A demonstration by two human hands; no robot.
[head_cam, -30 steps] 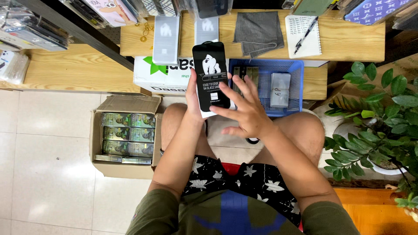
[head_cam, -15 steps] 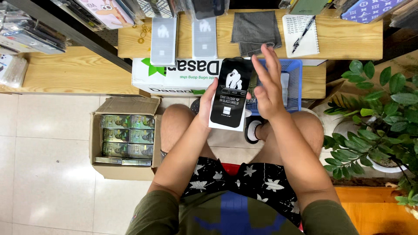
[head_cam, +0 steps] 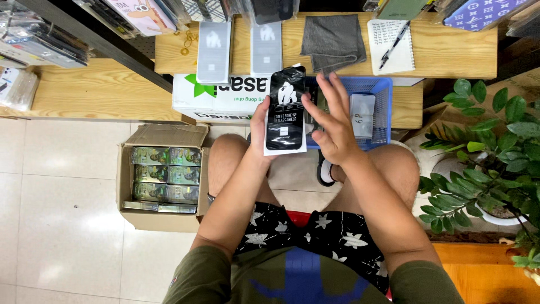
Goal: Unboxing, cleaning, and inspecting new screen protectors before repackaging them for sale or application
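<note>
Packaging of a flat black-and-white screen-protector packet (head_cam: pixel 286 110) is gripped upright by the left hand (head_cam: pixel 260 128), thumb at its left edge, above the seated person's knees. Right hand (head_cam: pixel 333 121) is held open just beside the packet's right edge, fingers spread wide; contact cannot be confirmed. A blue plastic basket (head_cam: pixel 382 107) is seen directly behind both hands. Two grey packets (head_cam: pixel 214 50) and a grey cloth (head_cam: pixel 333 40) are laid on the wooden bench (head_cam: pixel 450 53). An open cardboard box (head_cam: pixel 160 177) is noted on the floor at left.

Black-and-white flat packet (head_cam: pixel 286 112) in left hand (head_cam: pixel 260 130); 2 grey packets (head_cam: pixel 240 48) on shelf.
</note>
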